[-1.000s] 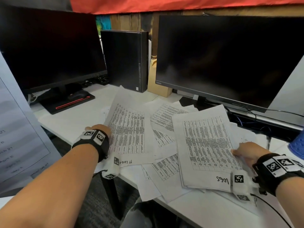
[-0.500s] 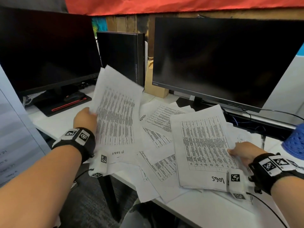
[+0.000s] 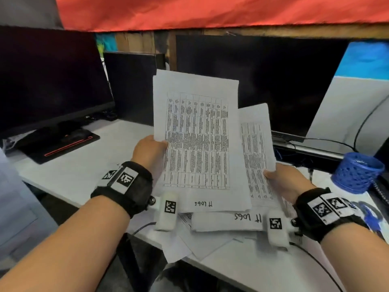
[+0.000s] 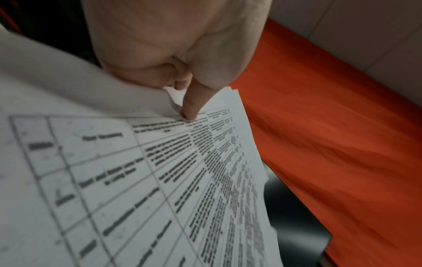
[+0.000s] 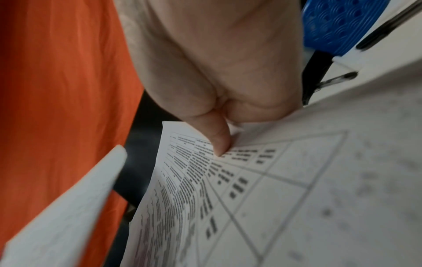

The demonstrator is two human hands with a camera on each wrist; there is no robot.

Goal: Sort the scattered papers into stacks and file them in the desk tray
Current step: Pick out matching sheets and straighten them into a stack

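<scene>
My left hand (image 3: 150, 149) pinches the left edge of a stack of printed table sheets (image 3: 197, 140), raised upright above the desk, with "IT Logs" handwritten at its bottom. In the left wrist view the thumb (image 4: 194, 106) presses on that stack (image 4: 160, 180). My right hand (image 3: 284, 181) pinches the right edge of a second stack (image 3: 255, 148), which stands behind and to the right of the first. The right wrist view shows the thumb (image 5: 218, 142) on this stack (image 5: 251, 198). More loose papers (image 3: 210, 239) lie on the white desk (image 3: 80, 171) under both. No desk tray is in view.
Two dark monitors (image 3: 46, 81) (image 3: 252, 81) and a black computer tower (image 3: 130, 85) stand at the back. A blue mesh cup (image 3: 357, 172) sits at the right, with cables near it. An orange cloth (image 3: 210, 11) hangs above. The desk's front edge is close under the papers.
Both hands have lifted their stacks off the desk. The left stack has swung right, in front of the right stack, and the two now stand upright side by side.
</scene>
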